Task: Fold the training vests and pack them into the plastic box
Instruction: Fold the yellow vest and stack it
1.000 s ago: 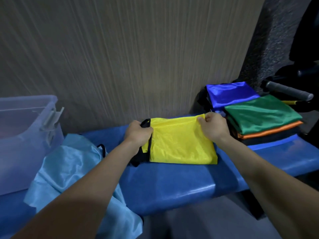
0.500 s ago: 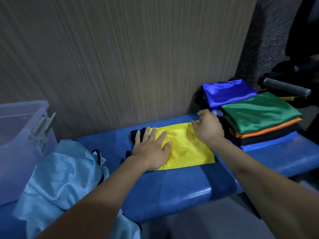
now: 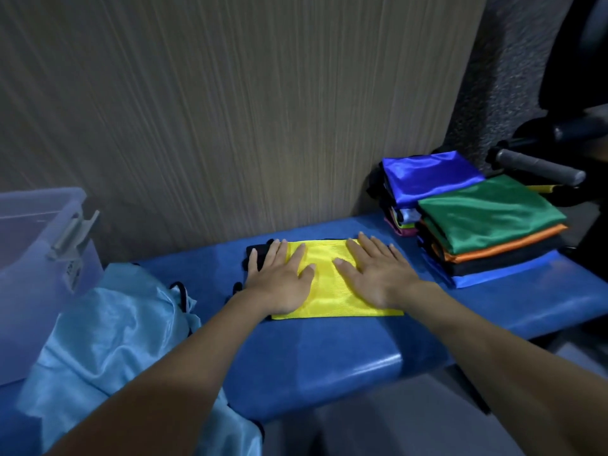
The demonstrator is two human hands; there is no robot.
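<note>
A folded yellow vest (image 3: 329, 291) with black trim lies flat on the blue padded bench (image 3: 329, 357). My left hand (image 3: 279, 281) presses its left side with straight fingers, partly over the black trim. My right hand (image 3: 378, 274) lies flat on its right side. A light blue vest (image 3: 108, 340) lies loose and unfolded at the left. The clear plastic box (image 3: 36, 258) stands at the far left. A stack of folded vests (image 3: 487, 225), green on top over orange and black, sits at the right, with a folded royal blue vest (image 3: 427, 176) behind it.
A wood-grain wall panel (image 3: 230, 110) rises right behind the bench. A grey padded handle (image 3: 539, 166) and dark equipment stand beyond the stack at the right. The bench's front edge drops to a grey floor (image 3: 394, 422).
Both hands let go of the yellow vest's top corners after folding it down. They now lie flat on it, the left first, then the right.
</note>
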